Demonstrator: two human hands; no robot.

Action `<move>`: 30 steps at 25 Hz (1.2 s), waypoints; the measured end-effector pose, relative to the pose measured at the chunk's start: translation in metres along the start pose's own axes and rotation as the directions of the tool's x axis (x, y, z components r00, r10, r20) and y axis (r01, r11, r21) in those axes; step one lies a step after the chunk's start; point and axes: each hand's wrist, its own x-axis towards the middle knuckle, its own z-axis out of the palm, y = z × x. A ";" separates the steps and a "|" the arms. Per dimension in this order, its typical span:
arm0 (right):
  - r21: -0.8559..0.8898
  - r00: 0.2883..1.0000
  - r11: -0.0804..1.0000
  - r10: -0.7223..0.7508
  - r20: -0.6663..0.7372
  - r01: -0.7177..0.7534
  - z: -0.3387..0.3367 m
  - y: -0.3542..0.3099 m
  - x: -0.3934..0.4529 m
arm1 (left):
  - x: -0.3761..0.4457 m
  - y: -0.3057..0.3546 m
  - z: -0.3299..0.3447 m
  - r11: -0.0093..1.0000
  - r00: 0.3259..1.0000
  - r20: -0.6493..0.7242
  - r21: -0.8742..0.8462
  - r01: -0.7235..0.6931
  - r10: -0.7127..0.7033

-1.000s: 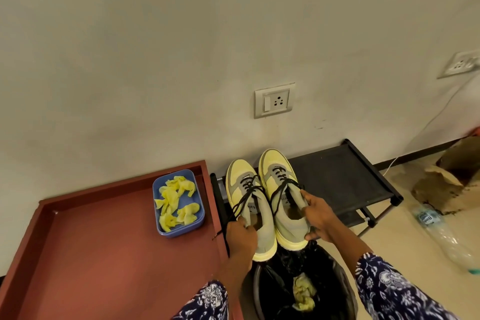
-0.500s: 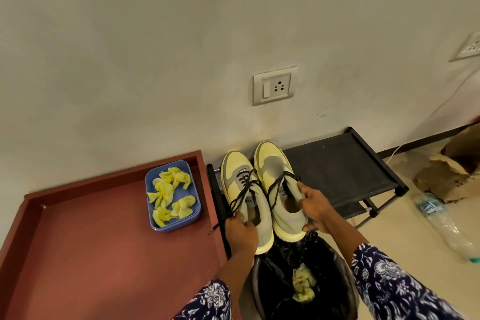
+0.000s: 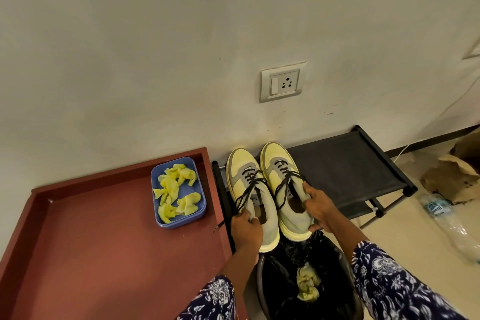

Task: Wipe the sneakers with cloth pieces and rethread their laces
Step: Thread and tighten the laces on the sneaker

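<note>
Two yellow-and-grey sneakers, head view only: left sneaker [image 3: 250, 197] gripped at the heel collar by the left hand [image 3: 245, 232], fingers curled over the rim into the opening; right sneaker [image 3: 287, 189] gripped the same way by the right hand [image 3: 318, 209], thumb inside near the tongue. Both sit at about 6 o'clock of centre, toes pointing to 12 toward the wall, over the left end of the black shoe rack [image 3: 345, 166]; whether the soles touch it I cannot tell. Dark laces [image 3: 249, 191] look threaded but loose, one end [image 3: 218, 227] trailing over the edge of the red tray [image 3: 104, 241] at 8 o'clock. Blue tub [image 3: 179, 221] of yellow cloth pieces [image 3: 174, 189] sits on the tray, just left of the shoes. Black-lined bin [image 3: 285, 293] directly below the heels at 6, with a crumpled yellow cloth [image 3: 307, 286] in it. Risks: heels hang over the bin, so a slipped grip likely drops a shoe in; the trailing lace could snag on the tray edge or rack frame. Hidden: fingertips inside the collars, soles, lace ends on the right shoe, rack's lower shelf mostly; the plastic bottle [image 3: 439, 209] at 3 o'clock is blurry.
</note>
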 end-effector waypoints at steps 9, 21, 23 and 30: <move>-0.424 0.946 0.894 -0.251 -0.206 0.145 0.014 -0.010 -0.023 | -0.009 0.029 -0.026 0.993 0.996 0.061 0.101 0.057 -0.063; -0.598 0.686 0.540 -0.727 0.023 0.592 0.102 -0.084 -0.076 | 0.020 0.016 -0.138 0.976 0.927 -0.304 0.072 -0.206 0.218; -0.760 0.720 0.343 -0.655 0.228 0.552 0.120 -0.077 -0.086 | 0.028 -0.001 -0.156 0.991 0.938 -0.319 0.041 -0.129 0.136; -0.857 0.771 0.237 -0.586 0.250 0.458 0.134 -0.052 -0.087 | 0.039 -0.029 -0.182 0.997 0.930 -0.358 0.030 -0.071 0.077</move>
